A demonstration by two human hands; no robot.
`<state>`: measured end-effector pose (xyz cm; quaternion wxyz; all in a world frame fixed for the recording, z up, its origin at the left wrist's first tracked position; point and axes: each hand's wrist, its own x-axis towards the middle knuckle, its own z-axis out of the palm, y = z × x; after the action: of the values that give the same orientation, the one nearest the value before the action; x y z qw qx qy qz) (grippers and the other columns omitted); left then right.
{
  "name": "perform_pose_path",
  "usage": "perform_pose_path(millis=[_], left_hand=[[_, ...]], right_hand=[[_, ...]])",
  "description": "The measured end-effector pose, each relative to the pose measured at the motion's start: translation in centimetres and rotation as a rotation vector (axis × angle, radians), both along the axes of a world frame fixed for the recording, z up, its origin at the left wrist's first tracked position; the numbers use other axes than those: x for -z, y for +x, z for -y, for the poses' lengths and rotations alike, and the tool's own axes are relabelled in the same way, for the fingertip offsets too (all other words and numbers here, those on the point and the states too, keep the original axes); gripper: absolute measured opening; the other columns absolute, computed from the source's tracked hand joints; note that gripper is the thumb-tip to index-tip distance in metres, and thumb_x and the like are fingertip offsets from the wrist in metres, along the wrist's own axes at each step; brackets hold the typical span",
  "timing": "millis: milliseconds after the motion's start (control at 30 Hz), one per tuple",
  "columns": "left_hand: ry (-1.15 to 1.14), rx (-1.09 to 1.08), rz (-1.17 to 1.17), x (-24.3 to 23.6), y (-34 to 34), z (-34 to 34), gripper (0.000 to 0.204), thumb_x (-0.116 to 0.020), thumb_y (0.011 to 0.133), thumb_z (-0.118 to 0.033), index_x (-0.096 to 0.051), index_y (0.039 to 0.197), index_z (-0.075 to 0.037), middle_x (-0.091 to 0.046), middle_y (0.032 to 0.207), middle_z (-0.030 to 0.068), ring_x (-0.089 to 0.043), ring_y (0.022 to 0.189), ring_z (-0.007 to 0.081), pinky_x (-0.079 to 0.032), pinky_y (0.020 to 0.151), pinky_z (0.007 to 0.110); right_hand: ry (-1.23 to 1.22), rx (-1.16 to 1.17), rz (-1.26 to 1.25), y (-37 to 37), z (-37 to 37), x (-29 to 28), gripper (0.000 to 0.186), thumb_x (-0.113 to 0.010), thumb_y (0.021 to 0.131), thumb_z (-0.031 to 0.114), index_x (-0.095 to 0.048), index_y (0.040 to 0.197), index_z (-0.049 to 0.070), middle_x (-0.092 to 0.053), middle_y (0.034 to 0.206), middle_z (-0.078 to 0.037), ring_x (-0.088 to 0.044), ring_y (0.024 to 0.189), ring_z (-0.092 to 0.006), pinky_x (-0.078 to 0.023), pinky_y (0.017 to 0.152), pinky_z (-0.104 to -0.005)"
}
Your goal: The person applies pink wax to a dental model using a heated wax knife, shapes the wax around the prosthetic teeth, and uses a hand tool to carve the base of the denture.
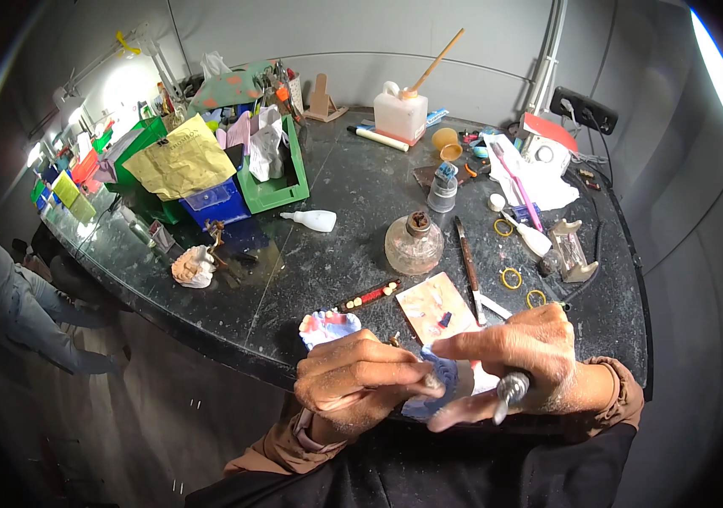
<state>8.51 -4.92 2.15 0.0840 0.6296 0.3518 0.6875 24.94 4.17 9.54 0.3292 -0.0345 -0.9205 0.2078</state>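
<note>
Left hand grips the pale blue dental cast, right hand clenched on the rotary handpiece — I'd watch for slip: fingers sit beside the tool — nick risk.

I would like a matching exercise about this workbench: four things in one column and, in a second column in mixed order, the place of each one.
Things
1. blue dental cast
2. glass spirit lamp
3. white jug with a wooden stick
4. green bin

Places
A. at the back of the table, near the wall
B. between the left hand and the right hand
C. at the back left, full of papers and bags
D. in the middle of the table, beside a long hand tool

Pairs: 1-B, 2-D, 3-A, 4-C
</note>
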Motion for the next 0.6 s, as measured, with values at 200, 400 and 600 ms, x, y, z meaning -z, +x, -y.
perform_pose_path(millis=[200, 400, 600], left_hand=[[0.013, -0.120, -0.082, 0.1, -0.1, -0.2, 0.016, -0.075, 0.064, -0.003, -0.064, 0.076, -0.002, -0.065, 0.072, 0.0096, -0.060, 0.058, 0.0141, -0.044, 0.048, 0.022], [-0.012, -0.126, -0.104, -0.1, 0.0, -0.1, 0.017, -0.076, 0.063, -0.002, -0.064, 0.075, -0.001, -0.065, 0.071, 0.0100, -0.060, 0.058, 0.0136, -0.044, 0.048, 0.022], [-0.065, -0.118, -0.204, -1.1, -0.3, 0.1, 0.018, -0.077, 0.062, -0.007, -0.065, 0.075, -0.004, -0.066, 0.071, 0.0061, -0.059, 0.057, 0.0124, -0.043, 0.050, 0.021]], right_hand=[[0.057, -0.048, 0.038, 0.3, -0.2, 1.1, 0.045, -0.076, 0.065, 0.018, -0.062, 0.106, 0.007, -0.061, 0.062, -0.002, -0.058, 0.046, -0.0138, -0.044, 0.040, -0.0247], [0.000, -0.065, 0.029, 0.5, -0.2, 1.0, 0.038, -0.074, 0.067, 0.015, -0.063, 0.103, 0.009, -0.064, 0.069, -0.004, -0.062, 0.052, -0.0167, -0.048, 0.045, -0.0257], [-0.199, -0.089, 0.255, 0.8, -0.2, -0.2, 0.030, -0.075, 0.068, 0.017, -0.058, 0.091, 0.009, -0.061, 0.064, -0.003, -0.062, 0.055, -0.0192, -0.048, 0.049, -0.0280]])
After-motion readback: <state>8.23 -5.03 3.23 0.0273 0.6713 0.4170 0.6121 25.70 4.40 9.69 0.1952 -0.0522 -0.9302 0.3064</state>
